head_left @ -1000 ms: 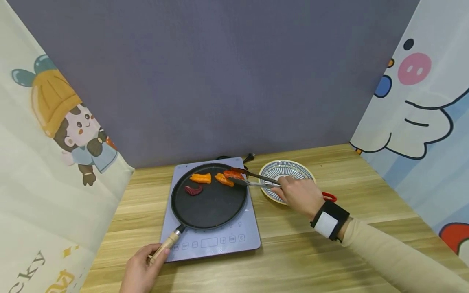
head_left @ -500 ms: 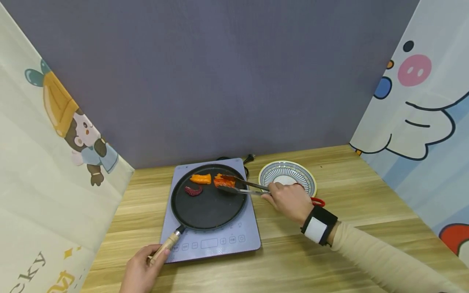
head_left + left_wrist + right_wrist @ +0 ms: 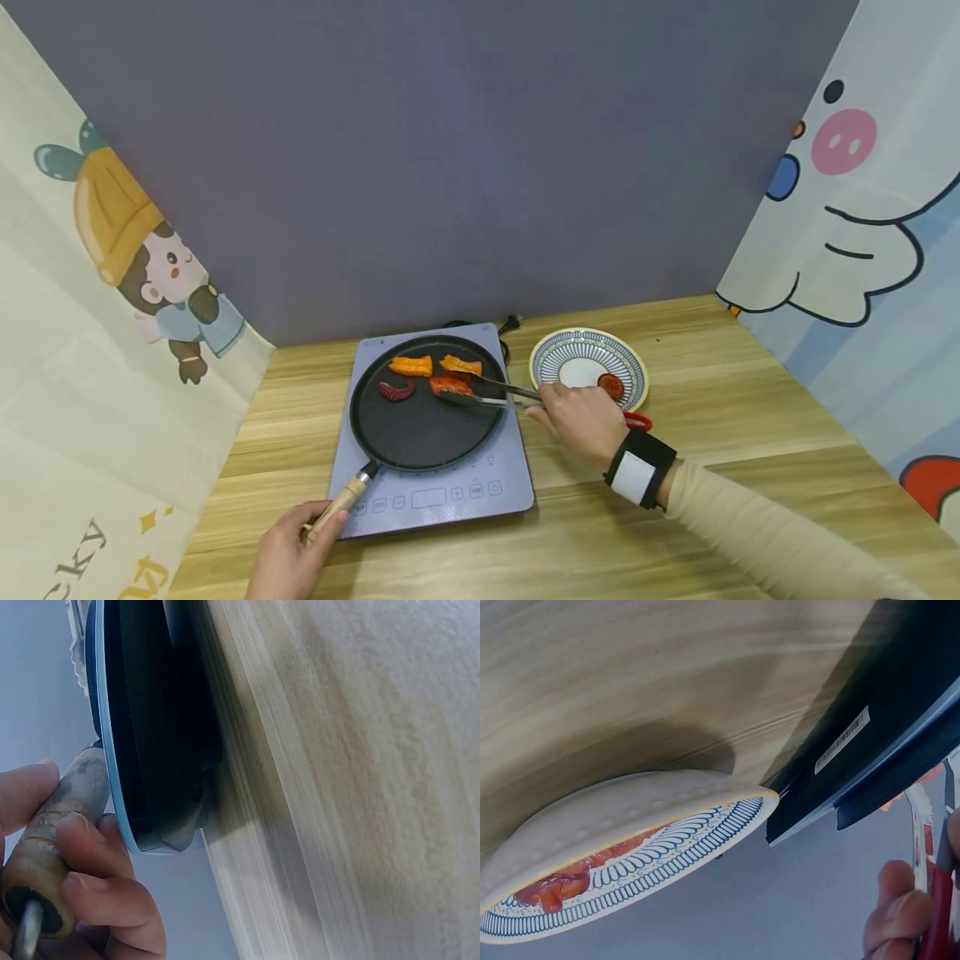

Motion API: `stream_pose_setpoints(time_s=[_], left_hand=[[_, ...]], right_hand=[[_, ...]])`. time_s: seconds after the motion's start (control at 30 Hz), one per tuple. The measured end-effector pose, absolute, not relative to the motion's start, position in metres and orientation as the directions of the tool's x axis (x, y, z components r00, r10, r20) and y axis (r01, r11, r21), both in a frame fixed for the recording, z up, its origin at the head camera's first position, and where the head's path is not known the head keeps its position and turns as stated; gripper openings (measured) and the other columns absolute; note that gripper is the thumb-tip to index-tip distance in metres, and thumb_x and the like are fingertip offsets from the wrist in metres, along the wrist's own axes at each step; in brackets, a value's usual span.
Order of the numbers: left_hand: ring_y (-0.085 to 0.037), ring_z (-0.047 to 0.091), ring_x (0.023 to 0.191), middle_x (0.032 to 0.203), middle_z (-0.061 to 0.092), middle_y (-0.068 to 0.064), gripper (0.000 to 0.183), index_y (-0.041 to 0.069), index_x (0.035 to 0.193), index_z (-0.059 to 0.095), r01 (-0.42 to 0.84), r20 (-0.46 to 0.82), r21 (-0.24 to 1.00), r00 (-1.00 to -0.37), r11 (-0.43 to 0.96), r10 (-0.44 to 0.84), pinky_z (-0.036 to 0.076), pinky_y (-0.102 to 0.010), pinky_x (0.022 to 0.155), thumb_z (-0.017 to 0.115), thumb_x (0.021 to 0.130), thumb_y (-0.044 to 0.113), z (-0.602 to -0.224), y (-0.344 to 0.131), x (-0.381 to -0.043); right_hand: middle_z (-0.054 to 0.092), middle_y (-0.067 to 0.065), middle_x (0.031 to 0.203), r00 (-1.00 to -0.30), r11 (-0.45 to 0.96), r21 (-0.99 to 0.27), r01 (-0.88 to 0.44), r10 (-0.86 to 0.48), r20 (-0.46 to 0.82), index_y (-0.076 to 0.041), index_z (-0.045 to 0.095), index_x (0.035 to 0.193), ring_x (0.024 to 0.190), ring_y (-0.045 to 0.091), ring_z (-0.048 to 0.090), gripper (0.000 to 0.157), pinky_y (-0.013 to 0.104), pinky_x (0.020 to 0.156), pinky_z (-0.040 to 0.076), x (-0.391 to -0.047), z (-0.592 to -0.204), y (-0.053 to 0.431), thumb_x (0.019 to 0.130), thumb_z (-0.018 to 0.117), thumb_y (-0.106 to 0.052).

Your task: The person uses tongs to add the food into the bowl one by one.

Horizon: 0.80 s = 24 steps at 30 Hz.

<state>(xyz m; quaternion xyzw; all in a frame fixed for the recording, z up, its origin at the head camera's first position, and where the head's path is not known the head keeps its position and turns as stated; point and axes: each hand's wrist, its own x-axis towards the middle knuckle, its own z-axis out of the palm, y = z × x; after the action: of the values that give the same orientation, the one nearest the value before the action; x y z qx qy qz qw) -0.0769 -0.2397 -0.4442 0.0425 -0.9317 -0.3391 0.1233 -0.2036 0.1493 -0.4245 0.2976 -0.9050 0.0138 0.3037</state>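
Note:
My left hand (image 3: 288,546) grips the wooden handle (image 3: 341,502) of a flat black frying pan (image 3: 427,429); the left wrist view shows fingers and thumb wrapped round that handle (image 3: 56,817). With my right hand (image 3: 585,421) I hold metal tongs (image 3: 491,402) with red grips (image 3: 937,907). Their tips lie at either side of a red-orange food piece (image 3: 452,385) in the pan's right half. Behind it lie two orange pieces, one right (image 3: 461,364) and one left (image 3: 410,366). A dark red curled tentacle (image 3: 396,391) lies nearer the pan's left side.
Under the pan is a flat induction cooker (image 3: 510,497) with touch buttons along its front. A patterned plate (image 3: 555,357) stands right of it, with reddish food (image 3: 562,885) inside. A black cable (image 3: 512,323) lies behind the cooker, close to the grey back panel (image 3: 487,167).
My right hand and the tongs have moved left and toward me, bringing the red-orange piece from the pan's right edge to in front of the right orange piece. My left hand has stayed put.

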Motion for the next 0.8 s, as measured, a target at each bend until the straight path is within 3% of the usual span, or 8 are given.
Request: stream_pose_setpoints(time_s=[0.57,0.8], left_hand=[[-0.010,0.042,0.055,0.074,0.057,0.000,0.024,0.014,0.091,0.065,0.009,0.209,0.636,-0.965,0.772,-0.161,0.038,-0.027,0.047,0.068,0.079,0.034,-0.445,-0.240,-0.076],[-0.011,0.043,0.057,0.080,0.061,-0.003,0.026,0.013,0.092,0.065,-0.002,0.198,0.629,-0.967,0.777,-0.163,0.039,-0.027,0.048,0.067,0.080,0.036,-0.444,-0.241,-0.076]], right_hand=[[0.046,-0.003,0.054,-0.641,0.835,0.159,-0.526,-0.512,0.572,-0.012,0.047,0.071,0.041,0.016,0.044,0.039,0.034,0.031,0.032,-0.207,-0.436,0.147,0.083,0.058,-0.048],[0.043,-0.004,0.054,-0.674,0.849,0.124,-0.514,-0.488,0.554,-0.013,0.046,0.071,0.041,0.015,0.043,0.039,0.034,0.031,0.032,-0.205,-0.435,0.146,0.083,0.057,-0.048]])
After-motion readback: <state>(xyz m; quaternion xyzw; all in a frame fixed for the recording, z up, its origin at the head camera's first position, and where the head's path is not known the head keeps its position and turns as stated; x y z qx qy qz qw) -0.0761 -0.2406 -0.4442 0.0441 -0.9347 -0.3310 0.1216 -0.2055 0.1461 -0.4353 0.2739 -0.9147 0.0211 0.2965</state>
